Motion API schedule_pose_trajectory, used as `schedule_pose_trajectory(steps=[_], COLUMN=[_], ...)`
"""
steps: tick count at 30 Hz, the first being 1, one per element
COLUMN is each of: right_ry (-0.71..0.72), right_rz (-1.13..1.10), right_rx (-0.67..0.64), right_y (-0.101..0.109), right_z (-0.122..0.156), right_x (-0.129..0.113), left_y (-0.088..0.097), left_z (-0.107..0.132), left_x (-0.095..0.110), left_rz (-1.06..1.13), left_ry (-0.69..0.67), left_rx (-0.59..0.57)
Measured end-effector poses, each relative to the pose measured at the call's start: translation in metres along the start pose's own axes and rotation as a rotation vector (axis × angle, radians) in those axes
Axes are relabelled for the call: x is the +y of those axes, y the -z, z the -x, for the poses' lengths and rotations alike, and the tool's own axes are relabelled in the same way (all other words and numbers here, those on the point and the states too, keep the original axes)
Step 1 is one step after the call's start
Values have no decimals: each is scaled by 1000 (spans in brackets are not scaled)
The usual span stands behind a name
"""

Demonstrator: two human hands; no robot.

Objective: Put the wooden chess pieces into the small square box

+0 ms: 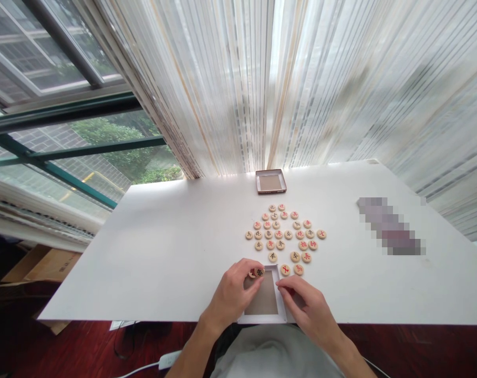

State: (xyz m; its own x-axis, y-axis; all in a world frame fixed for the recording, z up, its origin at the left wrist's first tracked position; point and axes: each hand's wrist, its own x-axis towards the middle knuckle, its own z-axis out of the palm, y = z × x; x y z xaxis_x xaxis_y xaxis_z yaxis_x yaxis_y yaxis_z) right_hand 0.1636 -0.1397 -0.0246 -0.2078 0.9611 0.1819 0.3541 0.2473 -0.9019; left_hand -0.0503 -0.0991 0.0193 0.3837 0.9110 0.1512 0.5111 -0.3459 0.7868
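Note:
My left hand (pixel 238 289) is closed over the upper left corner of a shallow open box (pixel 278 300). Its thumb and fingers pinch a round Chinese chess piece (pixel 259 272) with a black character. A red-marked piece (pixel 251 273) shows just beside it, partly covered by the fingers. At the box's right wall, the thumb and forefinger of my right hand (pixel 304 299) are pinched together on the rim. Beyond the box, several Chinese chess pieces (pixel 278 234) lie face up in loose rows, with red or black characters. Two red pieces (pixel 285 269) sit closest to my right hand.
A second shallow box part (pixel 271 181) lies at the back edge of the white table (pixel 163 252). To the right is a blurred-out object (pixel 392 228). String curtains (pixel 230 79) hang behind, with a window at left. A cardboard box (pixel 45 265) stands below the table's left side.

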Motion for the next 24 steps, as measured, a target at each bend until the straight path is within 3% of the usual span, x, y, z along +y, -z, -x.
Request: schedule_pose_trajectory(steps=[8, 24], right_ry=[18, 25], right_rz=[-7, -3], right_rx=[-21, -11], right_y=[2, 2], right_z=[1, 0], right_x=[-2, -2], left_y=[-1, -2], left_z=[-1, -9], left_x=[-6, -14], left_rz=[-282, -405], left_ry=[-121, -202], left_rx=[16, -57])
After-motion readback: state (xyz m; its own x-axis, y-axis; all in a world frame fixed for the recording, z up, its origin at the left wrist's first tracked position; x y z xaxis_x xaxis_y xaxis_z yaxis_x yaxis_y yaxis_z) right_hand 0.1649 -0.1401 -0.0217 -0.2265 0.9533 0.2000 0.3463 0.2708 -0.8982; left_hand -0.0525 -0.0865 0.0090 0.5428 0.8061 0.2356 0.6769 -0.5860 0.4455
